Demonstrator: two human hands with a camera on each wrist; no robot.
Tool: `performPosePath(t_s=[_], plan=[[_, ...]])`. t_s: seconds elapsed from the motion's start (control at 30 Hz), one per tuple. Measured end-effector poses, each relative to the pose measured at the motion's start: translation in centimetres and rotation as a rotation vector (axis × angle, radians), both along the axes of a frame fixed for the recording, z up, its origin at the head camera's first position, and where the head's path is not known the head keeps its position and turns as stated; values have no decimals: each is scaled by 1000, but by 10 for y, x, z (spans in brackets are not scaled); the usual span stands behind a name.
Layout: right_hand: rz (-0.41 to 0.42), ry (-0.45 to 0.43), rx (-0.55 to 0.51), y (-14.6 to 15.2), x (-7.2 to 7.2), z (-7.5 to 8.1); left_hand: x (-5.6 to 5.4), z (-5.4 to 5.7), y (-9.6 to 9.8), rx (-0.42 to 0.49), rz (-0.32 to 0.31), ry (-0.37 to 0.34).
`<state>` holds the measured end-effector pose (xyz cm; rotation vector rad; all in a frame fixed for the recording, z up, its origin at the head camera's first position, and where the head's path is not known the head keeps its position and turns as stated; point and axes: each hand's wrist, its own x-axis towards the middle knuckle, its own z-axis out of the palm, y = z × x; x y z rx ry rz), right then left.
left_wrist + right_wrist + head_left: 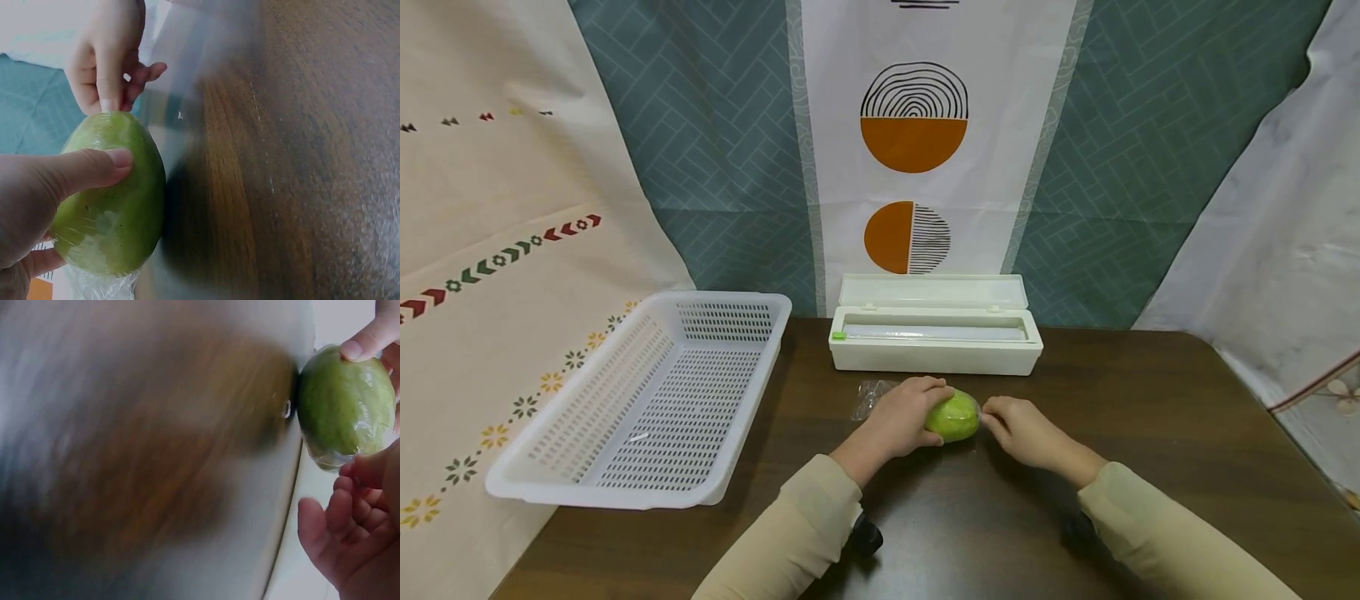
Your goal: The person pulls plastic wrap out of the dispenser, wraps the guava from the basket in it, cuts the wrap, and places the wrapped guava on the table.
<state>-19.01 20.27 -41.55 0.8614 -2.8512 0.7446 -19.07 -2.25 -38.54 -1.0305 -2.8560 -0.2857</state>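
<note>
A green mango (956, 417), smooth and oval, lies on its side on the table, wrapped in clear cling film (100, 247) that glints and wrinkles over its skin. My left hand (904, 417) grips it from the left, the thumb (94, 170) pressed along its near side and the other fingers largely hidden behind. At the right end, my right hand (1026, 429) pinches the gathered film between thumb and fingertips, close against the fruit. Loose film (870, 400) sticks out at the opposite end, beyond my left hand.
Behind the hands stands a white cling film dispenser (936, 358), its lid (932, 292) raised and a film roll (936, 332) inside. A white slotted plastic basket (730, 433) sits at the left, a small white scrap (638, 437) in it. Patterned cloths (730, 150) hang behind the table.
</note>
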Motion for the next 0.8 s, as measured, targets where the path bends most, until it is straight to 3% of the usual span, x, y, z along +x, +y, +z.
performPosePath(t_s=[0.23, 0.47, 0.6, 0.8], plan=[[-92, -435, -236, -1, -2, 1, 1, 0, 1, -6, 1, 14], [-228, -731, -498, -7, 1, 3, 1, -2, 2, -30, -4, 28], [-307, -803, -559, -9, 0, 2, 2, -1, 3, -35, -14, 39], [-337, -799, -542, -10, -1, 3, 4, -2, 0, -41, -26, 29]])
